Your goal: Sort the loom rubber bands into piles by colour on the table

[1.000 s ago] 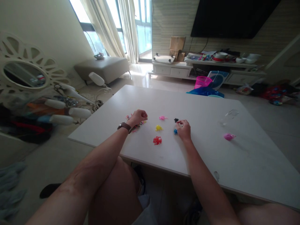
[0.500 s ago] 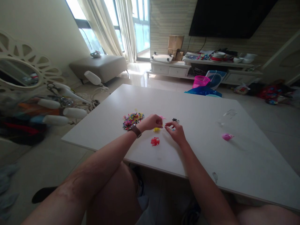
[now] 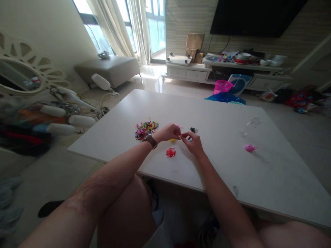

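My left hand, with a watch on its wrist, is closed in a pinch above the white table. Facing it, my right hand has its thumb and forefinger pressed together. A small yellow band spans the fingertips of both hands. Under the hands lies a yellow pile, partly hidden. Red bands form a small heap nearer the front edge, and black bands lie just beyond my right hand. A mixed-colour pile of bands sits left of my left hand.
Toward the table's right side lie a pink object and a clear plastic item. Another small clear piece is by the front edge. Beyond the table stand a pink basket and a low cabinet.
My hands have come closer together, and the fingers of my right hand have closed at the yellow band. The view has tilted slightly.
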Demonstrator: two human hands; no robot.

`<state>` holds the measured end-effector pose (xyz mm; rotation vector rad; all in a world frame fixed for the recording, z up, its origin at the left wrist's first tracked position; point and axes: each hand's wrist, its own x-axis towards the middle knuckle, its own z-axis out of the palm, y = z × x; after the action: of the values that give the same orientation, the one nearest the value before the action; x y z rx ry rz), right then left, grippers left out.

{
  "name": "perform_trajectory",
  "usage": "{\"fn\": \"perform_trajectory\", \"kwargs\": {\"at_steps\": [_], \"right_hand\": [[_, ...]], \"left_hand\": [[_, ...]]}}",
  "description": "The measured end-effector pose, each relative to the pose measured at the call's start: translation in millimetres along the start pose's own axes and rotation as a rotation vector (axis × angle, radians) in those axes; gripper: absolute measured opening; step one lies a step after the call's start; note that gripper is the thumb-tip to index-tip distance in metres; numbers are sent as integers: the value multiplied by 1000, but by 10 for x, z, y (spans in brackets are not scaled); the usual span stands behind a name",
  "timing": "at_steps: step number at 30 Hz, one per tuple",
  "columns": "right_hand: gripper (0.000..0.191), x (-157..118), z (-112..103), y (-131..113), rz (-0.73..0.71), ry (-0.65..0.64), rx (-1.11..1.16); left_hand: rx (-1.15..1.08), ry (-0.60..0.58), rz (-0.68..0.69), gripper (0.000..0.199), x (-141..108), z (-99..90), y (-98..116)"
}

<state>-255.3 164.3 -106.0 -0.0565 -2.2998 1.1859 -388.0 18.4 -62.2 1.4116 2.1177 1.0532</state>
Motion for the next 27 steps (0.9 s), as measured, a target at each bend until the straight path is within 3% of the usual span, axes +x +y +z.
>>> {"fn": "perform_trajectory", "kwargs": {"at_steps": [27], "right_hand": [[12,-19,20,24,-14,38,-27]], "left_hand": [[-62,15,11,16,19,6,-148]]}}
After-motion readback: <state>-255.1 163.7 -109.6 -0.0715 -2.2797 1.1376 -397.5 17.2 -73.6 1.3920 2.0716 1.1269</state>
